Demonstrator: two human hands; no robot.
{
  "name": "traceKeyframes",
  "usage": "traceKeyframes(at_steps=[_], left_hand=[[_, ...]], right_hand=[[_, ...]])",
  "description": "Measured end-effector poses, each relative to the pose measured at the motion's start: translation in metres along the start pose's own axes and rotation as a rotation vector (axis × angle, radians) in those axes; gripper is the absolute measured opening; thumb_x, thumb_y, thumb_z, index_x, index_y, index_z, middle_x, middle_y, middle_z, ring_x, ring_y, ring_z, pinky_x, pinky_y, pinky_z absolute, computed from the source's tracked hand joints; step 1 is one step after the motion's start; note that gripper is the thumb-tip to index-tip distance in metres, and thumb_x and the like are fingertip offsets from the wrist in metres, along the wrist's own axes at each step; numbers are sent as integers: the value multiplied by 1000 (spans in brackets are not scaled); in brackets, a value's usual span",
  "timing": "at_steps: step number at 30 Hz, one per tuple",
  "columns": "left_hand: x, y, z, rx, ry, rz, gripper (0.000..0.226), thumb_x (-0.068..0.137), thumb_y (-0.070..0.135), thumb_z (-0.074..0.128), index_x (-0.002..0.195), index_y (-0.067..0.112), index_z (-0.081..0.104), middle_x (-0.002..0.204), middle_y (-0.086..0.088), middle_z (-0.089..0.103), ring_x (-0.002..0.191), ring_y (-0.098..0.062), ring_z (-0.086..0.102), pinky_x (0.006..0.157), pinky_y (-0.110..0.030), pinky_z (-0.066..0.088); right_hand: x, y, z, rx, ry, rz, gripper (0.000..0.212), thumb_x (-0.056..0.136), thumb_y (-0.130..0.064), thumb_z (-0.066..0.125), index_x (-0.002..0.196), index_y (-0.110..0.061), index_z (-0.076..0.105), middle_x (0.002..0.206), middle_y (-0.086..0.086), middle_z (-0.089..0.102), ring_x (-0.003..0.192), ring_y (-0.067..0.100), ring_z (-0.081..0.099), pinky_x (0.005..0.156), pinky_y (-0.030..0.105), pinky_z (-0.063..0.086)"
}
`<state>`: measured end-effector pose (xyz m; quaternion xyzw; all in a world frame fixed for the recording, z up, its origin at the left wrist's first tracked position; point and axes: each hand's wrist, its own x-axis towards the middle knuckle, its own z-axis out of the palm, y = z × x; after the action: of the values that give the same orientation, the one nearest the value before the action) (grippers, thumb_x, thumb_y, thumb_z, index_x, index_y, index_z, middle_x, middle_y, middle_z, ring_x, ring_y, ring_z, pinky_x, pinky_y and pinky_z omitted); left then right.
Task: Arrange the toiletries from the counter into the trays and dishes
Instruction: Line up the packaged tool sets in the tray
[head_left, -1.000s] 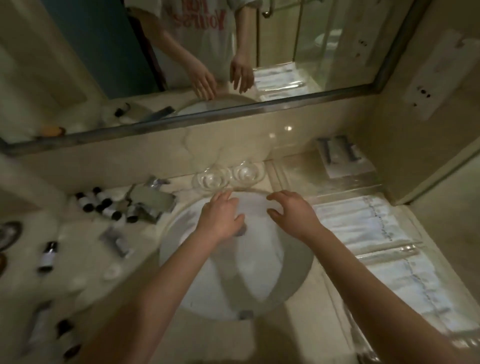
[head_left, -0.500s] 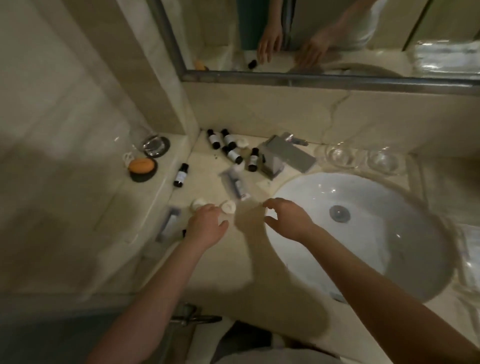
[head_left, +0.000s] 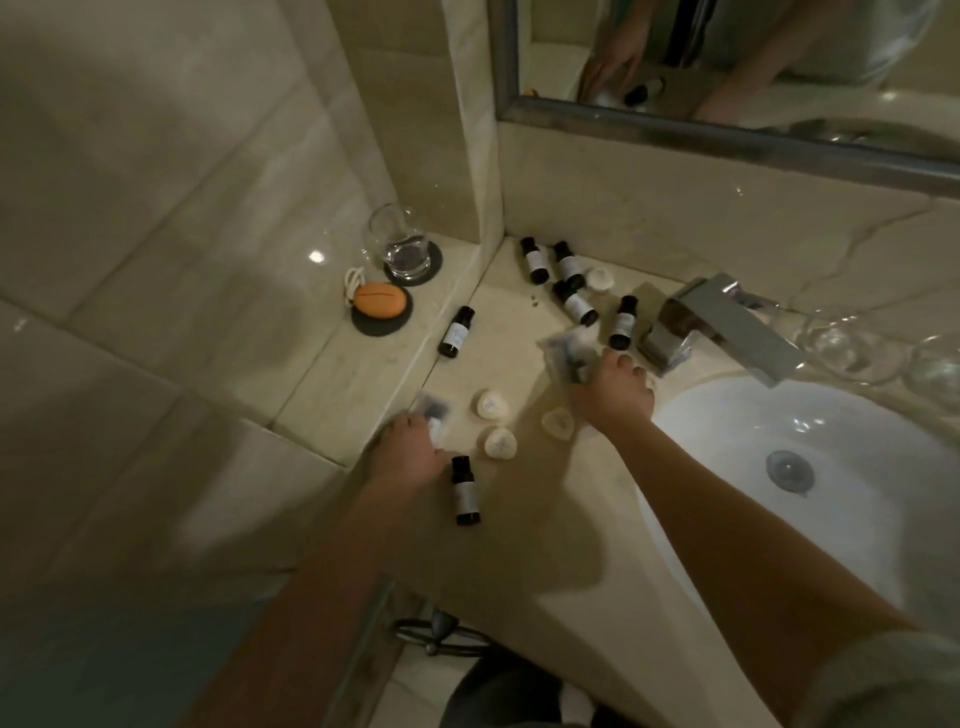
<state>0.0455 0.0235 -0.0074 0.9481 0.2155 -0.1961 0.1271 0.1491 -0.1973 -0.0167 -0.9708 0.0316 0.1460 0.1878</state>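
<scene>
Desk lot: left hand (head_left: 408, 451) closed on a sachet (head_left: 432, 415), right hand (head_left: 613, 394) closed on another sachet (head_left: 566, 357) — bottles (head_left: 576, 304) and soaps (head_left: 492, 404) loose between. Lift flat packets by an edge — avoid knocking the bottles; glass dishes (head_left: 841, 344) sit past the tap (head_left: 722, 327).

Chrome faucet (head_left: 719, 325), white sink basin (head_left: 841, 431), framed mirror (head_left: 727, 135), drinking glass (head_left: 397, 244) on dark coaster, possibly holding water

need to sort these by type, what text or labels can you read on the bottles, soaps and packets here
No text can be read.
Small dark bottles: pale labels, print too small and blurred.
Round wrapped soaps: faint marks, unreadable.
Packet in left hand and packet in right hand: motion-blurred, unreadable.
</scene>
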Motion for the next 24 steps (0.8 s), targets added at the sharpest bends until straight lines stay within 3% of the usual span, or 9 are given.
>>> traceKeyframes(at_steps=[3, 8, 12, 15, 18, 21, 24], left_hand=[[9, -3, 4, 12, 47, 11, 43, 87, 23, 55, 125, 6, 43, 130, -14, 48, 120, -29, 48, 101, -39, 42], [17, 0, 9, 60, 80, 35, 41, 86, 24, 57, 122, 9, 43, 126, -13, 49, 116, -27, 49, 95, -35, 42], [19, 3, 11, 4, 129, 14, 46, 82, 21, 63, 121, 10, 42, 122, -12, 53, 114, -26, 52, 94, -35, 45], [17, 7, 10, -63, 148, -30, 48, 79, 16, 68, 120, 8, 44, 119, -11, 58, 112, -26, 56, 94, -35, 47], [16, 8, 6, -111, 152, -86, 44, 78, 17, 69, 117, 8, 50, 117, -11, 60, 109, -26, 58, 91, -35, 50], [9, 12, -1, -105, 189, -61, 36, 80, 22, 68, 112, 9, 56, 111, -10, 62, 104, -26, 59, 85, -35, 51], [-2, 22, -13, -140, 274, -14, 37, 79, 26, 66, 112, 12, 57, 106, -10, 64, 97, -26, 60, 82, -39, 52]], right_hand=[[10, -1, 7, 39, 0, 40, 53, 85, -45, 54, 122, -9, 40, 115, 14, 52, 104, 34, 51, 81, 43, 46], [21, -7, 4, 127, -143, 53, 23, 86, -32, 55, 92, -9, 57, 92, 12, 62, 78, 26, 57, 64, 33, 45], [15, -10, -9, 212, -82, -16, 17, 88, -26, 57, 81, -11, 52, 86, 13, 60, 75, 27, 54, 62, 32, 38], [2, -10, -21, 318, -44, -70, 24, 85, -25, 62, 83, -6, 48, 81, 12, 54, 76, 29, 51, 63, 34, 36], [-14, -11, -29, 555, -117, -81, 27, 85, -23, 64, 97, -1, 56, 91, 16, 61, 82, 30, 58, 72, 41, 47], [-40, -3, -44, 799, -233, -85, 29, 88, -18, 60, 115, -10, 55, 102, 9, 63, 89, 23, 61, 76, 34, 51], [-60, 10, -60, 902, -298, -118, 31, 90, -16, 56, 120, -14, 51, 106, 7, 62, 93, 21, 62, 78, 29, 50]])
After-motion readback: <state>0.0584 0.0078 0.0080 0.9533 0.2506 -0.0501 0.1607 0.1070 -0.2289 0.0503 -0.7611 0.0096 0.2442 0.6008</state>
